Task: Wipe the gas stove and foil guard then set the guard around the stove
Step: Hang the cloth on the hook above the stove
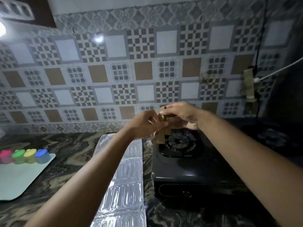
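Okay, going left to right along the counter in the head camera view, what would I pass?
Pink pot → green pot → yellow pot → blue pot → foil guard → black gas stove.

We see dim, bluish scene. Blown-out light source (pixel 2 29) at upper left edge; its reflection sits as white glare spot on tiled wall (pixel 98 38). Brightest surface on tabletop (pixel 68 145) is foil guard (pixel 126 177), catching light in patches. We read stove (pixel 188 174) as near black, with one small highlight on front edge. Right side sinks into deep shadow. Tile rows bow toward frame edges. Whole frame soft; left hand (pixel 144 125), right hand (pixel 182 113) and brown cloth (pixel 162 136) slightly smeared.
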A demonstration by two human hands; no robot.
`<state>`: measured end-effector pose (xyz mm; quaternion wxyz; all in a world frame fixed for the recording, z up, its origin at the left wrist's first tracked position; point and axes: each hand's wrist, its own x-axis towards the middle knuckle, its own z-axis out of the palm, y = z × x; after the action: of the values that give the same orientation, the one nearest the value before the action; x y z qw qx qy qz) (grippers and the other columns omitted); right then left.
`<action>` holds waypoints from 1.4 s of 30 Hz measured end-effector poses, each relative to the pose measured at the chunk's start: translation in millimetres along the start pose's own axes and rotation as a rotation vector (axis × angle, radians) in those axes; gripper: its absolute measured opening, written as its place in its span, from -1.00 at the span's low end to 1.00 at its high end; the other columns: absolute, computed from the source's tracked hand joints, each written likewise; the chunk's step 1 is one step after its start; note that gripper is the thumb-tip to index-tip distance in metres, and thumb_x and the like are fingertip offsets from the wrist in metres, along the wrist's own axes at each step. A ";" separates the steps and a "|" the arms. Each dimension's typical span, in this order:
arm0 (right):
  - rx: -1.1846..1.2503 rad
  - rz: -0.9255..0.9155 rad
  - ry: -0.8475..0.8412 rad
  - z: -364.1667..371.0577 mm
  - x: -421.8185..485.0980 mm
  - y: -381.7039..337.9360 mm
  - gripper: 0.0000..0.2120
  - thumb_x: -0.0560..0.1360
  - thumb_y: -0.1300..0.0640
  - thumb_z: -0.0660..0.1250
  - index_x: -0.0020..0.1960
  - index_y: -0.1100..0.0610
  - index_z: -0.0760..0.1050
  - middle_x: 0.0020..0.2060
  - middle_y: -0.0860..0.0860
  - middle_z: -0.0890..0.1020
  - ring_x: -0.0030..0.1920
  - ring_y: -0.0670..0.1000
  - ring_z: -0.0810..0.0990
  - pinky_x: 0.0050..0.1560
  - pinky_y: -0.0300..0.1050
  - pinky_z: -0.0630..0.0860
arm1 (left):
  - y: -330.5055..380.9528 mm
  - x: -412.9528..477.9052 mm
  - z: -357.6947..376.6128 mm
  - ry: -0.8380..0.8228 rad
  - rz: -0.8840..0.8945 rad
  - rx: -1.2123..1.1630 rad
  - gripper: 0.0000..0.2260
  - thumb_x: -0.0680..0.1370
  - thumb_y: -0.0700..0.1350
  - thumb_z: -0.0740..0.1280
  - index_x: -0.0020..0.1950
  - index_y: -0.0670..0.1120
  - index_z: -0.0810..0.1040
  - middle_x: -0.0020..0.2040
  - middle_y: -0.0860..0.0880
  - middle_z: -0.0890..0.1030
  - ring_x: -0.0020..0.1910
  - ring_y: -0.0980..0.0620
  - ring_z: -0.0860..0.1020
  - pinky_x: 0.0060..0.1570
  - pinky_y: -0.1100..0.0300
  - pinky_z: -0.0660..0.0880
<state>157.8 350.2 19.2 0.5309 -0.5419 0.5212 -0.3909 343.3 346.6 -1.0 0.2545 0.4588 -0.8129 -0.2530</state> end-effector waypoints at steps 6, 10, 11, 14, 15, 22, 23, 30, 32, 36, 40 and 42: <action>0.109 -0.032 0.000 -108.5 6.0 24.2 -0.68 0.51 0.33 0.41 0.25 0.19 0.60 -0.02 0.15 0.71 -0.14 0.02 0.71 -0.15 -0.07 0.67 | 45.9 66.4 45.5 -0.019 0.036 -0.060 -0.84 0.41 0.08 0.34 -0.18 0.01 0.55 -0.24 0.06 0.62 -0.20 0.02 0.59 -0.12 0.03 0.54; -0.121 -0.117 0.128 -173.6 8.1 30.8 -0.80 0.57 0.26 0.35 0.10 0.04 0.65 -0.05 0.04 0.66 -0.09 -0.04 0.62 -0.19 -0.18 0.56 | 77.3 114.5 66.6 0.098 0.022 0.101 -0.94 0.50 -0.08 0.33 -0.12 -0.06 0.57 -0.18 0.00 0.63 -0.18 0.04 0.58 -0.20 0.18 0.50; -0.218 -0.163 0.179 -192.8 9.7 30.8 -0.82 0.56 0.23 0.35 0.08 0.02 0.64 -0.01 0.02 0.63 -0.03 -0.02 0.60 -0.18 -0.17 0.54 | 84.8 128.6 72.5 0.107 0.029 0.126 -0.95 0.51 -0.09 0.33 -0.08 -0.03 0.57 -0.14 0.00 0.64 -0.13 0.04 0.60 -0.15 0.15 0.55; -0.545 -0.315 0.266 -250.8 17.5 29.3 -0.87 0.53 0.19 0.36 -0.06 -0.05 0.57 0.07 -0.04 0.58 0.09 0.05 0.59 -0.05 -0.05 0.57 | 106.4 172.1 95.9 0.115 0.105 0.211 -0.85 0.55 -0.12 0.29 0.10 0.02 0.44 0.01 -0.02 0.61 -0.02 -0.01 0.59 -0.01 0.02 0.57; -0.614 -0.332 0.269 -268.5 20.1 27.5 -0.86 0.53 0.18 0.36 -0.10 -0.07 0.55 0.04 -0.01 0.61 0.07 0.08 0.60 -0.04 -0.01 0.56 | 114.2 185.3 104.2 0.127 0.146 0.231 -0.83 0.57 -0.15 0.27 0.12 0.03 0.39 0.04 -0.02 0.59 -0.01 -0.02 0.58 0.00 0.02 0.56; -0.620 -0.421 0.272 -357.5 54.4 33.8 -0.75 0.53 0.26 0.38 -0.09 -0.11 0.53 -0.12 -0.09 0.57 -0.02 -0.04 0.60 -0.09 -0.10 0.56 | 150.8 252.9 141.2 0.104 0.274 0.429 -0.84 0.59 -0.21 0.20 0.00 0.07 0.38 0.06 0.03 0.56 -0.06 -0.01 0.54 -0.21 0.24 0.38; -0.611 -0.451 0.268 -366.6 59.6 36.2 -0.72 0.53 0.28 0.39 -0.09 -0.12 0.51 -0.08 -0.07 0.58 0.04 -0.03 0.60 -0.01 -0.05 0.59 | 152.2 262.1 144.6 0.096 0.280 0.456 -0.84 0.59 -0.20 0.20 0.00 0.09 0.40 0.07 0.03 0.56 -0.05 0.00 0.54 -0.19 0.23 0.39; -0.653 -0.519 0.266 -400.6 99.2 65.7 -0.66 0.55 0.31 0.35 -0.07 -0.16 0.62 0.04 -0.11 0.65 0.10 -0.08 0.58 0.05 -0.10 0.50 | 134.2 309.6 168.3 0.089 0.280 0.591 -0.77 0.61 -0.10 0.19 0.17 0.16 0.52 0.11 0.07 0.58 0.05 0.07 0.56 0.02 0.11 0.57; -0.660 -0.516 0.275 -403.2 115.6 68.6 -0.63 0.57 0.31 0.33 -0.01 -0.19 0.63 0.11 -0.08 0.65 0.14 -0.07 0.56 0.04 -0.11 0.50 | 127.8 321.8 171.3 0.107 0.252 0.582 -0.77 0.63 -0.07 0.18 0.22 0.15 0.50 0.14 0.06 0.56 0.06 0.04 0.56 0.00 0.12 0.57; -0.685 -0.547 0.323 -406.1 151.3 63.7 -0.67 0.57 0.32 0.31 0.12 -0.07 0.65 0.21 -0.05 0.62 0.18 -0.11 0.52 0.03 -0.23 0.41 | 115.7 351.1 166.9 0.162 0.250 0.586 -0.73 0.65 -0.07 0.17 0.31 0.14 0.49 0.18 0.00 0.56 0.07 -0.02 0.55 -0.01 0.09 0.55; -0.754 -0.528 0.358 -409.5 198.6 58.3 -0.66 0.56 0.30 0.31 0.17 -0.09 0.62 0.24 -0.03 0.59 0.22 -0.01 0.55 0.07 -0.14 0.48 | 100.5 391.0 163.6 0.199 0.225 0.631 -0.68 0.61 -0.10 0.26 0.36 0.11 0.46 0.19 -0.04 0.54 0.08 -0.05 0.54 0.02 0.11 0.52; -0.786 -0.525 0.393 -410.5 225.7 57.4 -0.66 0.56 0.27 0.31 0.16 -0.13 0.61 0.21 -0.05 0.59 0.18 0.01 0.56 0.10 -0.04 0.54 | 88.7 415.6 164.2 0.204 0.184 0.656 -0.63 0.58 -0.13 0.30 0.38 0.11 0.44 0.19 -0.05 0.53 0.08 -0.07 0.55 0.03 0.07 0.54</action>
<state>-217.8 66.2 -12.9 0.0629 -0.7295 0.5650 -0.3802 -4.4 52.3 9.8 0.1954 0.4640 -0.8591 0.0924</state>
